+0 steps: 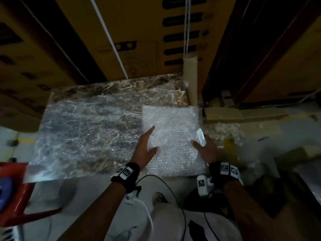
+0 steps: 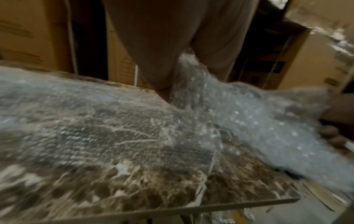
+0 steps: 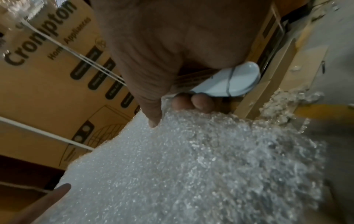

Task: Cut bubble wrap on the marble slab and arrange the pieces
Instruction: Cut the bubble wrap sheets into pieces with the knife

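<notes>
A brown marble slab (image 1: 121,87) lies low in front of me, and a clear bubble wrap sheet (image 1: 86,129) covers its left and middle. On the slab's right end sits a white stack of cut bubble wrap pieces (image 1: 173,122). My left hand (image 1: 146,141) presses flat on the stack's left edge with straight fingers. My right hand (image 1: 205,150) is at the stack's right edge; its fingers curl round a white cutter (image 1: 201,139) while the thumb rests on the wrap. The right wrist view shows the cutter (image 3: 226,81) above the stack (image 3: 172,166). The cutter's blade is hidden.
A cardboard tube (image 1: 190,80) stands at the slab's far right corner. Large cardboard boxes (image 1: 139,40) rise behind the slab. A red stool (image 1: 20,188) is at the near left. Loose wrap scraps (image 1: 224,131) lie on the floor at the right. Cables hang from my wrists.
</notes>
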{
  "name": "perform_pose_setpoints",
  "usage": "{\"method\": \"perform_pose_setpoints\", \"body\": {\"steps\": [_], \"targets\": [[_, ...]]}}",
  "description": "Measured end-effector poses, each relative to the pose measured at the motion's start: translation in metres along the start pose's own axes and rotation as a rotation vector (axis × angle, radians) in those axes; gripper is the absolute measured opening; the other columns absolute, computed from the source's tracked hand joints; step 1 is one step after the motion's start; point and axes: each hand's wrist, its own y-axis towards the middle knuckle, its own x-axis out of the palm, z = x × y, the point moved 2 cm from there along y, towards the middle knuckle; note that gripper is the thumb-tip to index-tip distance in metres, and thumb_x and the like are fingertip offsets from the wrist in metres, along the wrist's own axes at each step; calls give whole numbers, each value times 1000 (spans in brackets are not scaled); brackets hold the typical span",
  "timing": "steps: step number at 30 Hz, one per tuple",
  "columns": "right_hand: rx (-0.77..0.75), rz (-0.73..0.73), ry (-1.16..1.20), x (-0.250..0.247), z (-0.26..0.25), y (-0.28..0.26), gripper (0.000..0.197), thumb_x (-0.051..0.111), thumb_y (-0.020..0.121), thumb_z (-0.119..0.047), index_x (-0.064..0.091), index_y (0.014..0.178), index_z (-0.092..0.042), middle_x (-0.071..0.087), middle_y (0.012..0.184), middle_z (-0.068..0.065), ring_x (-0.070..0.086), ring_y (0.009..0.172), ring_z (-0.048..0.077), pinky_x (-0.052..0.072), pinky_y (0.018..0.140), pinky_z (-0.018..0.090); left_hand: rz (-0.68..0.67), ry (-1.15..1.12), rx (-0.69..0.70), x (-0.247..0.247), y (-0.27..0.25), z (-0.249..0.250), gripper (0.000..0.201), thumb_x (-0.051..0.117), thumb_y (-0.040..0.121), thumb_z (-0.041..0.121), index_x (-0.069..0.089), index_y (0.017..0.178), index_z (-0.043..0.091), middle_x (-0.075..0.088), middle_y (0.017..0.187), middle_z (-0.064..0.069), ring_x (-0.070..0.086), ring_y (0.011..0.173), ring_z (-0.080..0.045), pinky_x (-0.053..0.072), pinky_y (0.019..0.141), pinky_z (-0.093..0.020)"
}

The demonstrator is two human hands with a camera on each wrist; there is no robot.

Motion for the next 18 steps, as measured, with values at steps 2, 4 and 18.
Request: {"method": "perform_pose_setpoints", "body": {"steps": [2,4,18], "targets": [[-5,-37,-23,24,-4,-1,61,77,90,-37,54,139,-9,60,119,5,56,104,19,46,88,32,43,17,-50,-10,-10,-26,74,70,97,22,30,158,36,31,163,14,25,152,-19,26,123,-52],[-12,-59,-59,38,-8,4,60,76,91,-41,55,138,-10,57,113,0,54,101,18,42,84,29,81,4,-60,-20,-12,-42,74,71,95,20,33,158,30,34,161,12,29,150,-14,28,123,-46],[-51,-13,-124,104,-35,89,41,79,88,-41,63,83,-3,63,76,17,65,77,36,50,69,49,52,98,-250,-56,61,-113,85,70,96,26,17,162,29,27,164,-7,31,148,-22,28,118,-33]]}}
